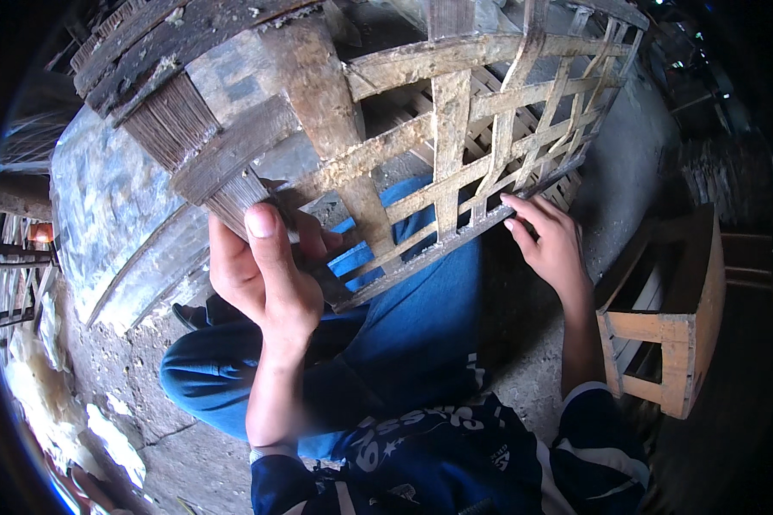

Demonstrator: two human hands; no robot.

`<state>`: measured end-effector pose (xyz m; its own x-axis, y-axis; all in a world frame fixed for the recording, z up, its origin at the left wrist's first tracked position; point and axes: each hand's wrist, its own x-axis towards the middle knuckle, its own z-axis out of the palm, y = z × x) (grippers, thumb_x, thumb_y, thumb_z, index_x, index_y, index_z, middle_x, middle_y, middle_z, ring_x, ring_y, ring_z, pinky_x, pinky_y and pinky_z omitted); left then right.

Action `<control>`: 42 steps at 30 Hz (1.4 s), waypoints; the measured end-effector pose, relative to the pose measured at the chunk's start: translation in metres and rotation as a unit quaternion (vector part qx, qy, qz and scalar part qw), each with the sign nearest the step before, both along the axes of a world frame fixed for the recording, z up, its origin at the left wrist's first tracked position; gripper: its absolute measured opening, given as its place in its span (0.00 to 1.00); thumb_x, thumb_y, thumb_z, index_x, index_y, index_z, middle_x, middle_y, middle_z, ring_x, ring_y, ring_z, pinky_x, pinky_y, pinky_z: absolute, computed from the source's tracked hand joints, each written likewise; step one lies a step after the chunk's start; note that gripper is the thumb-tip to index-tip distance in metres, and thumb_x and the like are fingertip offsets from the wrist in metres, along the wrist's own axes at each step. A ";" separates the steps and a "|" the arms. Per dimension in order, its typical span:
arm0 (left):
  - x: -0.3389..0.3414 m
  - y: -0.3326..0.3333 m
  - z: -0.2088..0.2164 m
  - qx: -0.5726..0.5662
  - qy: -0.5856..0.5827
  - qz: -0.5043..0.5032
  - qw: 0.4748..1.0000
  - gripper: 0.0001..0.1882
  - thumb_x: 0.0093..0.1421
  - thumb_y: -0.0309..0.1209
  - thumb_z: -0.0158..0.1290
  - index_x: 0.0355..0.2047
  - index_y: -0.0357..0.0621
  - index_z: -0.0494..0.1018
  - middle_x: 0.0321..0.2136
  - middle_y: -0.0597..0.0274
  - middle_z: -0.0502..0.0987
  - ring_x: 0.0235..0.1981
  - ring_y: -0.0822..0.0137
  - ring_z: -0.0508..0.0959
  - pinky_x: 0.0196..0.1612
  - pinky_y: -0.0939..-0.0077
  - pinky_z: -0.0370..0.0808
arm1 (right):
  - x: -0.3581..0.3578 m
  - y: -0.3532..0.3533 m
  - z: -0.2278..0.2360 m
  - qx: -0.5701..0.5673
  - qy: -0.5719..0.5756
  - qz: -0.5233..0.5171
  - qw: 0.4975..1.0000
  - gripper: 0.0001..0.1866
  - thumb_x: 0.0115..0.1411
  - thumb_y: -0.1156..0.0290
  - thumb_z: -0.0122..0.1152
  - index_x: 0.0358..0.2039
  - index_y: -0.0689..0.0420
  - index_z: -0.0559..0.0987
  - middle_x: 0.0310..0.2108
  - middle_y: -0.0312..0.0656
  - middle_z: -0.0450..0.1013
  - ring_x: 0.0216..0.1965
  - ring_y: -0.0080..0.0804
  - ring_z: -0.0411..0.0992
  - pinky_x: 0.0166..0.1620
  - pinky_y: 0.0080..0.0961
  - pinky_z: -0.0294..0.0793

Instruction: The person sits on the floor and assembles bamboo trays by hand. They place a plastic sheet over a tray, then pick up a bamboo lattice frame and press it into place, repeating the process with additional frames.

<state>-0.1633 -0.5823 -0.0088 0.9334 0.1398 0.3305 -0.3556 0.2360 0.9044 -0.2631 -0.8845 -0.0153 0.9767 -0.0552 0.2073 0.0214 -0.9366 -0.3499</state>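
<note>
A worn basket point(451, 163) of flat woven bamboo strips lies tilted across my lap, with open square gaps in its lattice. My left hand point(270, 266) pinches a weathered grey bamboo strip point(239, 196) at the basket's left side; the thumb lies on top and the other fingers curl behind it. Along the lower rim point(438, 249), my right hand point(548, 239) has its bent fingertips on the basket's edge. The thumb and index finger lie close together there. Part of the basket's inside is hidden behind the strips.
A wooden stool-like frame point(661, 330) stands on the floor at the right. A large rounded, pale, blotchy surface point(120, 206) lies behind the basket at the left. White scraps point(116, 442) litter the concrete floor point(180, 463) at lower left. My crossed legs point(386, 343) are under the basket.
</note>
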 end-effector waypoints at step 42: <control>-0.009 0.000 0.007 0.031 -0.072 -0.052 0.996 0.23 0.75 0.48 0.46 0.47 0.36 0.67 0.21 0.58 0.74 0.16 0.73 0.70 0.21 0.78 0.72 | 0.022 -0.004 -0.020 -0.030 0.023 0.102 0.994 0.04 0.63 0.77 0.63 0.37 0.61 0.78 0.35 0.49 0.77 0.36 0.55 0.77 0.40 0.41 0.76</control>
